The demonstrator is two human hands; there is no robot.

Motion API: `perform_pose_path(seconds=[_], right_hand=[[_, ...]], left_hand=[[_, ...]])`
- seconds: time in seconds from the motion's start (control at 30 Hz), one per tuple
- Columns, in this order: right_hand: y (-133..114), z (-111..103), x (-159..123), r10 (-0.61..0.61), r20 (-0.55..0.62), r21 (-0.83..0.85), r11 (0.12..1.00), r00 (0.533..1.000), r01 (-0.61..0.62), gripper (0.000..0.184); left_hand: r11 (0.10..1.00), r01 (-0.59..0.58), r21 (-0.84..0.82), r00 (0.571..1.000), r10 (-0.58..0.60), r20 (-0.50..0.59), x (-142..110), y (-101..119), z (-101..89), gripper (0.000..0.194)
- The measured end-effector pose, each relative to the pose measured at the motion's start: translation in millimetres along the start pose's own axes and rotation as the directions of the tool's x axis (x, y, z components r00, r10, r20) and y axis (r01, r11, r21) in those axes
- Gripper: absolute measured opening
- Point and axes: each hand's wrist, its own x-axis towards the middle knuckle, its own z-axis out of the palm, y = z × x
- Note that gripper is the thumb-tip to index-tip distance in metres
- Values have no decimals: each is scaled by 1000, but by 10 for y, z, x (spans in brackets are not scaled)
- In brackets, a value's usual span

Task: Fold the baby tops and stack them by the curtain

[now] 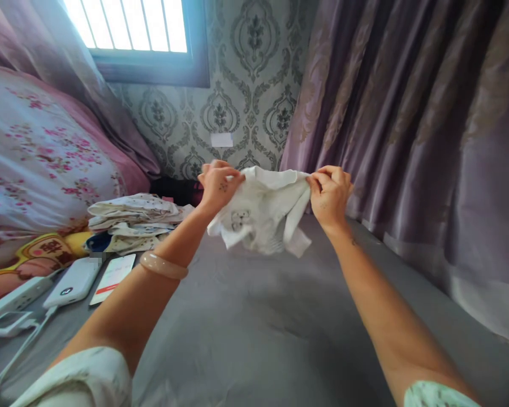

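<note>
Plainly, the shirt lies between the two hands, its upper edge running from one to the other, nearly level, so neither hand is nearer: each is at an end of it. The left hand pinches the shirt at one shoulder between thumb and fingers, and the right hand pinches the opposite shoulder in the same way. Between them the neckband spans the gap, sagging a little, while the body and loose sleeves hang below the hands, somewhat blurred and crumpled. A small dark print shows on the cloth below and just right of the left hand. Under both hands spreads the grey sheet; whether the shirt's lowest folds touch it, I cannot tell. To the left of the left hand, and a little lower, sits a pile of folded cloth, much nearer to that hand than to the right one. Closer to the wearer, beside the left forearm, lies a phone. Beyond the right hand hangs a curtain.
</note>
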Motion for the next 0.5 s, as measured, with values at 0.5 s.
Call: perform_pose_path(seconds=[0.5], right_hand=[[99, 271, 0, 156, 171, 170, 968, 973, -185, 38]], left_hand=[[968, 169, -187, 979, -142, 150, 39, -227, 192, 23]])
